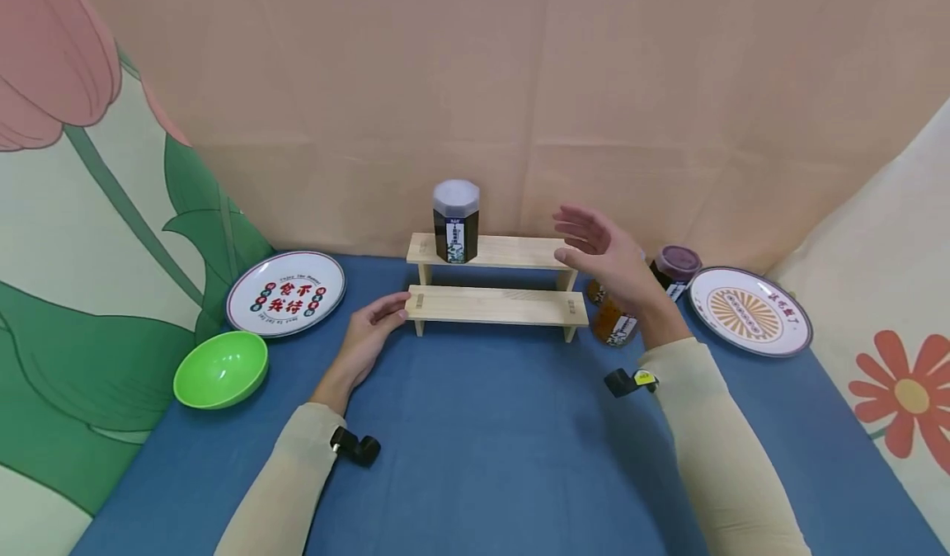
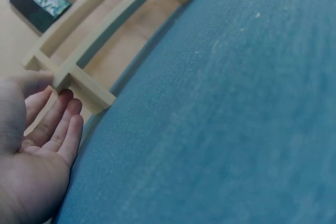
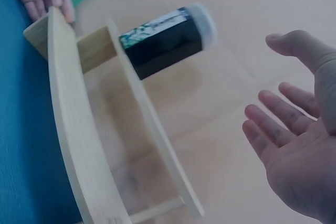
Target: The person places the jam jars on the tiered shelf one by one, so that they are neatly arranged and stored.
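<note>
a two-step wooden rack [image 1: 496, 304] stands on the blue table [image 1: 482, 457], a dark white-lidded jar [image 1: 456, 221] upright on its top step. left hand [image 1: 371, 333], fingers straight, touches the lower step's end. right hand [image 1: 604, 255] hovers spread, holding nothing.

Both arms in cream sleeves reach forward. The left hand [image 1: 365, 335] lies low at near left, fingers straight and together. The right hand [image 1: 604, 252] is raised farther right, fingers spread, holding nothing.

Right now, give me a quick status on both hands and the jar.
Left hand open, touching wooden shelf end. Right hand open, in the air, holding nothing. Dark jar upright on top step. Nothing between right hand and jar.
</note>
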The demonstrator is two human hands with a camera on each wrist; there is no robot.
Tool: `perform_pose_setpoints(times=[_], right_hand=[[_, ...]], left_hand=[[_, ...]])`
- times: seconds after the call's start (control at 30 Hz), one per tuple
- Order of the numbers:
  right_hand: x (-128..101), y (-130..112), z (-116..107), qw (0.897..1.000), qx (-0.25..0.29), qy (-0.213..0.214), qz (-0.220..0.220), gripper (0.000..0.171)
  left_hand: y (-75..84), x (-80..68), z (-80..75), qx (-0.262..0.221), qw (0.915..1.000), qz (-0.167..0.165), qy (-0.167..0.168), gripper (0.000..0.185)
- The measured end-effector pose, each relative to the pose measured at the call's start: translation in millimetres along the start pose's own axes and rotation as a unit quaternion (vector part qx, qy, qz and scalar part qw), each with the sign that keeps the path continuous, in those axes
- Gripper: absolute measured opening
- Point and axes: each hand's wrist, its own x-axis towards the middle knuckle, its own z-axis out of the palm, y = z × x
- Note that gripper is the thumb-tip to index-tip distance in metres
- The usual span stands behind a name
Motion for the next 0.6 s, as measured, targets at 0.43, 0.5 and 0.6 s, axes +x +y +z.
perform_pose_setpoints(times=[0.43, 0.5, 0.6], right_hand=[[-52, 17, -40, 0.998, 0.021, 0.048, -0.035, 0.065], [-59, 22, -45, 0.998, 0.022, 0.055, -0.035, 0.064], [-67, 29, -52, 0.997, 0.031, 0.062, -0.036, 0.064]], left_hand=[[1.7, 1.7, -0.7, 0.007, 0.9999, -0.013, -0.004, 0.043], [1.5, 1.7, -1.0, 0.007, 0.9998, -0.015, -0.005, 0.043], [1.8, 2.1, -1.7, 0.009, 0.9998, -0.015, -0.004, 0.042]])
